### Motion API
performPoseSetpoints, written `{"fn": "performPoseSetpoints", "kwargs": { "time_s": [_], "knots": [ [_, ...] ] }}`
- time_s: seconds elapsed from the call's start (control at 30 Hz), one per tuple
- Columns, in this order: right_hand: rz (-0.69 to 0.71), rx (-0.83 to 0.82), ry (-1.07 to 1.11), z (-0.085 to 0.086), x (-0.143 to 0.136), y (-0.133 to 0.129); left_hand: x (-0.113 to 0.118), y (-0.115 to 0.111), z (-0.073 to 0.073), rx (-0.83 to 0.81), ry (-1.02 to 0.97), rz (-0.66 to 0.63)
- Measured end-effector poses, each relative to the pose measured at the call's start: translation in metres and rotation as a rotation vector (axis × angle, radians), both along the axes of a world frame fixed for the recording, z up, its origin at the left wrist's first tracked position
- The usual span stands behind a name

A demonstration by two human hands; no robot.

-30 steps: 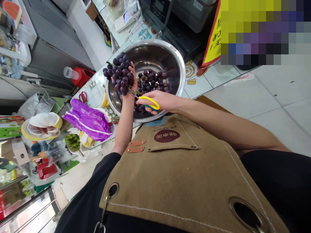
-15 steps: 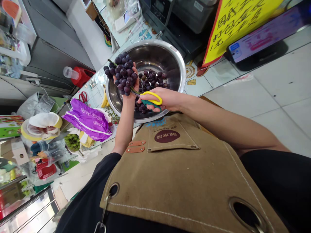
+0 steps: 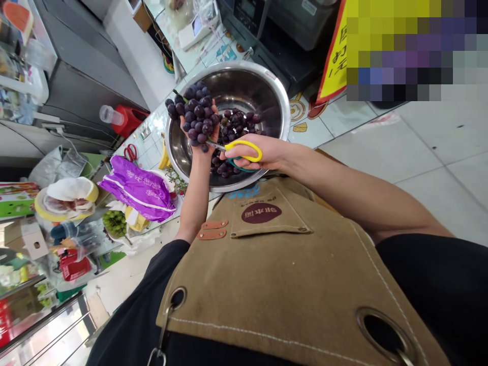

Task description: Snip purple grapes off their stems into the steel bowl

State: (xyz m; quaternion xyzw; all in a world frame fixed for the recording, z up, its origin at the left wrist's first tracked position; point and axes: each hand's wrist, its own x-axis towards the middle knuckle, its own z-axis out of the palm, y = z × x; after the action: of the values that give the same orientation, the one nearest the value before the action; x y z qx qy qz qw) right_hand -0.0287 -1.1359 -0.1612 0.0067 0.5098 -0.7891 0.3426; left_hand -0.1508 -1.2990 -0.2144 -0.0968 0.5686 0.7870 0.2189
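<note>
A bunch of dark purple grapes (image 3: 198, 113) rests in my left hand (image 3: 215, 133), whose fingers curl around it from below, partly hidden by the fruit. Green stem shows at the bunch's upper left. In my right hand (image 3: 269, 151) are scissors (image 3: 246, 143) with yellow and green handles, fingers through the loops. Their blades point left at the lower edge of the bunch, close to a stem; whether they touch it I cannot tell. Both hands are over a large steel bowl (image 3: 282, 109), and loose purple grapes (image 3: 238, 122) lie inside it.
Left of the bowl are red-handled scissors (image 3: 130, 152), a banana (image 3: 164, 156), bare grape stems (image 3: 176, 180) and a purple bag (image 3: 139, 188). Green grapes (image 3: 114, 222) lie nearer me. A red jug (image 3: 129, 120) and a dark appliance (image 3: 263, 46) stand behind. A yellow sign (image 3: 335, 61) is at right.
The bunch has shifted slightly right in my left hand's hold. My right hand and the scissors have moved a little right, showing more of the blades.
</note>
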Motion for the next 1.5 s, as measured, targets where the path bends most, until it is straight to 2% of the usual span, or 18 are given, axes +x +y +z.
{"fn": "performPoseSetpoints", "kwargs": {
  "time_s": [0.3,0.5,0.93,1.17,1.37,1.5],
  "knots": [
    [-0.01,0.229,-0.031,0.001,0.025,0.002,-0.002,0.008,0.007,0.053,0.025,0.1],
    [-0.141,0.38,0.056,-0.005,0.023,-0.011,-0.007,0.013,0.001,0.009,0.067,0.184],
    [-0.19,0.433,0.131,-0.012,0.017,-0.014,-0.009,0.02,-0.002,0.009,0.077,0.275],
    [-0.239,0.386,0.166,-0.018,0.01,-0.016,-0.001,0.023,0.003,0.105,0.04,0.238],
    [-0.261,0.391,0.159,-0.009,0.011,-0.013,0.004,0.024,0.006,0.028,0.035,0.225],
    [-0.237,0.403,0.174,-0.006,0.011,-0.007,0.006,0.024,0.005,0.036,0.041,0.195]
  ]
}}
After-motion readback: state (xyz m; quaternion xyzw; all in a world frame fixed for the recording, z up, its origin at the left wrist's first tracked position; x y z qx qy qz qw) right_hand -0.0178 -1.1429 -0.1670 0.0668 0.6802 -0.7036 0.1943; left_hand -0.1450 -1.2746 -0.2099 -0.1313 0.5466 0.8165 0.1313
